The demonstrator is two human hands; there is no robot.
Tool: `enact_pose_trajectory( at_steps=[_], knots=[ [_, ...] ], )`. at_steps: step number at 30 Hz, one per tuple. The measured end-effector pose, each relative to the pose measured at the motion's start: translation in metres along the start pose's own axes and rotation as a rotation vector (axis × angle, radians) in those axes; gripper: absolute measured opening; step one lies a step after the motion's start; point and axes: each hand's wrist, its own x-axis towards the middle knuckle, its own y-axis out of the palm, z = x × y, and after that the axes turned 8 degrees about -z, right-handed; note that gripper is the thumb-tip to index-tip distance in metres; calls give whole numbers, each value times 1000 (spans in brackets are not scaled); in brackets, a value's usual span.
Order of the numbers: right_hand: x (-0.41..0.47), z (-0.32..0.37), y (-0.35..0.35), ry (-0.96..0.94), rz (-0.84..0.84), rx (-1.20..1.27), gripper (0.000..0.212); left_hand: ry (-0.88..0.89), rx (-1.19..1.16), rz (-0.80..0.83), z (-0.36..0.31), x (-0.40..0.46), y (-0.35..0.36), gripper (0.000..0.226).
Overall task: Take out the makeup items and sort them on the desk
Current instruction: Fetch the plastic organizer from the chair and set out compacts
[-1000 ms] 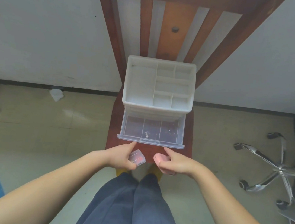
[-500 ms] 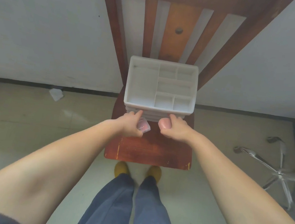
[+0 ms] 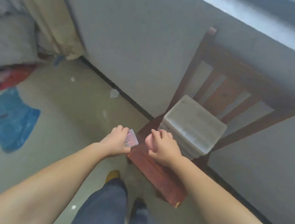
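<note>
My left hand (image 3: 116, 140) grips a small flat clear case with a pink inside (image 3: 132, 140), held just off the left edge of the chair seat. My right hand (image 3: 162, 149) is curled round a small pink item (image 3: 148, 141), which is mostly hidden in the fingers. This hand hovers over the red-brown wooden chair seat (image 3: 156, 170). The white plastic drawer organizer (image 3: 192, 128) stands on the seat just right of my right hand, with its drawer pushed in. The picture is blurred.
The chair stands against a grey wall. A blue cloth (image 3: 8, 120) lies on the tiled floor at left, with red fabric and bedding behind it. A beige curtain (image 3: 58, 18) hangs at the back left. Crumpled paper (image 3: 114, 93) lies by the skirting.
The clear drawer, open a second ago, was pushed shut by both hands. Both hands have since drawn back from the organizer with their items, and my view has swung left.
</note>
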Motion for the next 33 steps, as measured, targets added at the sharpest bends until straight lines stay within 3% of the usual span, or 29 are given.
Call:
enact_pose_trajectory(
  at_steps=[11, 17, 22, 27, 33],
  knots=[
    [-81, 203, 49, -653, 159, -329, 76, -638, -329, -402, 114, -269, 15, 55],
    [-186, 343, 115, -960, 230, -444, 80, -937, -453, -539, 169, -470, 60, 61],
    [-301, 473, 199, -1195, 326, -534, 72, -1190, -514, -694, 202, -655, 101, 63],
    [-420, 591, 251, -1389, 375, -516, 76, -1436, -533, -731, 238, -811, 139, 60],
    [-516, 709, 319, -1632, 406, -539, 67, -1603, -523, -746, 290, -920, 171, 56]
  ],
)
